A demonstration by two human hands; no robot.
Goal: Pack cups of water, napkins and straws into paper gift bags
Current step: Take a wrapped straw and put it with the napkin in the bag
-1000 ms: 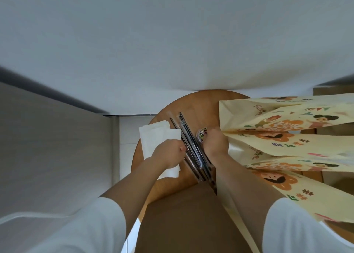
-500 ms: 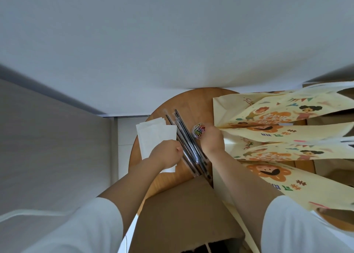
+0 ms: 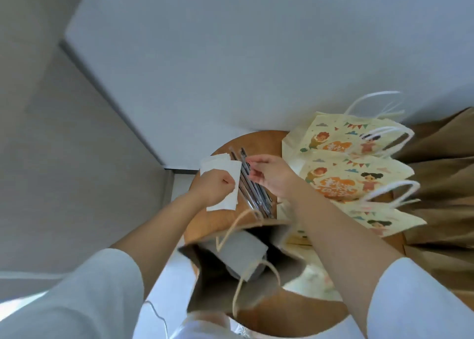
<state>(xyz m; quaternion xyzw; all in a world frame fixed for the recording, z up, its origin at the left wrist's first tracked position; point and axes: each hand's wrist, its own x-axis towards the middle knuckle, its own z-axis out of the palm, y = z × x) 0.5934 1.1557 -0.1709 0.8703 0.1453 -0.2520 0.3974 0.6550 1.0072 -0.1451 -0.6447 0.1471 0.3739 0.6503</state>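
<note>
My left hand (image 3: 216,187) pinches a napkin (image 3: 222,168) at the bench's (image 3: 257,140) far-left edge and my right hand (image 3: 273,178) pinches a straw (image 3: 252,194) mid-bench, while the open bag (image 3: 207,295) at the near edge holds only something grey and the printed bags (image 3: 341,169) along the right edge lie flat, unpacked.

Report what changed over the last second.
The right hand uncurled and reached leftward, and its fingers are now over the upper ends of the straws. Whether it pinches one is unclear. The view shifted, bringing the mouth of the open brown bag into sight. Unchanged: the left hand grips the napkins, the straws lie beside them on the round table, and the printed bags lie to the right.
</note>
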